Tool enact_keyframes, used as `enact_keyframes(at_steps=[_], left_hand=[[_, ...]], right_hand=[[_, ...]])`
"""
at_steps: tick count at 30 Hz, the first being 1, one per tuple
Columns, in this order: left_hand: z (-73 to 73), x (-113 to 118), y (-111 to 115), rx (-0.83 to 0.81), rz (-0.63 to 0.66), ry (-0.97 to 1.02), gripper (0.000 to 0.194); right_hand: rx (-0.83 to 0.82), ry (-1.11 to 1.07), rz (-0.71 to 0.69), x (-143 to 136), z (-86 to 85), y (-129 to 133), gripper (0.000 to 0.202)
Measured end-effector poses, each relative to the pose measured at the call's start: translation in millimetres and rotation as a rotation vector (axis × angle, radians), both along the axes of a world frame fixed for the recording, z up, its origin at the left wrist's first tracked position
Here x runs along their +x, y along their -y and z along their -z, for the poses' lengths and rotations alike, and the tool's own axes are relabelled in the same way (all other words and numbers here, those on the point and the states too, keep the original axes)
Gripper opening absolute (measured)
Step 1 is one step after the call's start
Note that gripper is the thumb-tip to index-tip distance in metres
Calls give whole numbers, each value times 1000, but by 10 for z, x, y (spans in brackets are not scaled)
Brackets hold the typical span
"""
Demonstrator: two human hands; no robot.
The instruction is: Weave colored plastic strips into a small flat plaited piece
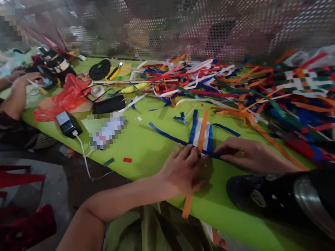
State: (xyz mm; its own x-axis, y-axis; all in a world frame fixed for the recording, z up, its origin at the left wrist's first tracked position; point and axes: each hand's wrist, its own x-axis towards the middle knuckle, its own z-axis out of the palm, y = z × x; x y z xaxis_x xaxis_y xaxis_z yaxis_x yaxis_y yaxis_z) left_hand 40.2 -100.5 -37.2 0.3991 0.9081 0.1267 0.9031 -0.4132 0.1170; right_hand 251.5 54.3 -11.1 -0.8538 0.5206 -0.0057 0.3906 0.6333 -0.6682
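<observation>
At the near edge of the strip patch point(202, 136) on the tabletop point(145, 143), the left hand point(178, 171) rests with bent fingers, apparently pressing the weave flat so nothing slides; whether it grips anything I cannot tell. The right hand point(245, 154), narrowed to a pinch, holds the crossing blue strip point(168, 136), probably keeping it taut. Beyond, loose strips point(199, 82) lie heaped, likely for easy reach
</observation>
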Motion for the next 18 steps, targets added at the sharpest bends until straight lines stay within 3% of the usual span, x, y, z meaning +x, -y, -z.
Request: enact_keyframes(at_steps=[10,14,18], left_hand=[[-4,10,48,-66,-23,34,69],[25,7,71,-66,-34,49,68],[30,13,81,-59,-30,39,65]], right_hand=[[-67,-65,-125,-109,6,67,26],[-165,-69,-12,-2,-67,41,25],[-197,-100,201,358,-230,88,28]])
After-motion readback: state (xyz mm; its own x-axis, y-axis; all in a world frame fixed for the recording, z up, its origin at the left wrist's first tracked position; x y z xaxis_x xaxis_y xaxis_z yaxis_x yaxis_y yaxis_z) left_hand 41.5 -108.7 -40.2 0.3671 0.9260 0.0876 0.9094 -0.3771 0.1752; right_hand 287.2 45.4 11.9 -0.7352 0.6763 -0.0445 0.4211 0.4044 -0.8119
